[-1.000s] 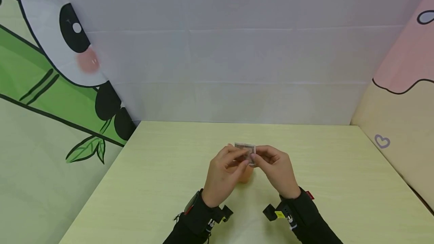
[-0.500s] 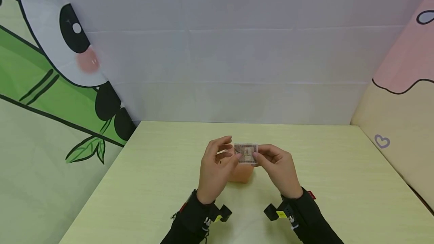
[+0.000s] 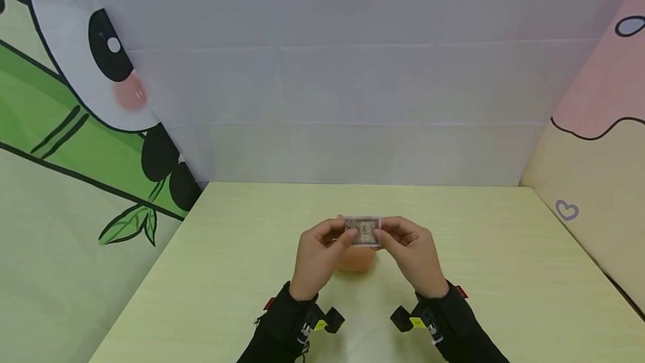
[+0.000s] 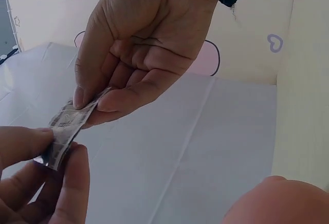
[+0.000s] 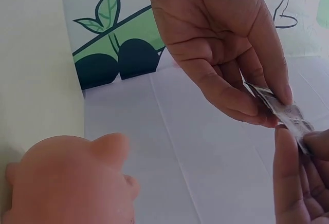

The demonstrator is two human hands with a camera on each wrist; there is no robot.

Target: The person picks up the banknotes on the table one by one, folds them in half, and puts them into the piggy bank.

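Note:
A small folded banknote (image 3: 365, 231) is stretched level between both hands, above the table. My left hand (image 3: 316, 256) pinches its left end between thumb and fingers. The right end is pinched by my right hand (image 3: 412, 251). In the left wrist view the folded note (image 4: 71, 117) looks layered along its edge, and the right wrist view shows the note (image 5: 290, 112) edge-on too. Just below and behind the note sits a rounded pink-orange figure (image 3: 356, 261), partly covered by the hands. Up close, the figure (image 5: 72, 183) has a pig-like ear; no slot shows.
The pale wooden table (image 3: 227, 284) extends around the hands to a white cloth backdrop (image 3: 322, 99). Printed cartoon panels stand on the left (image 3: 116, 172) and right (image 3: 594, 184). Black wrist cameras (image 3: 333, 320) hang under both wrists.
My left hand slid leftward off the note's front, its fingers spreading, then curled back to pinch the left end. The note's face came into view. My right hand kept its hold.

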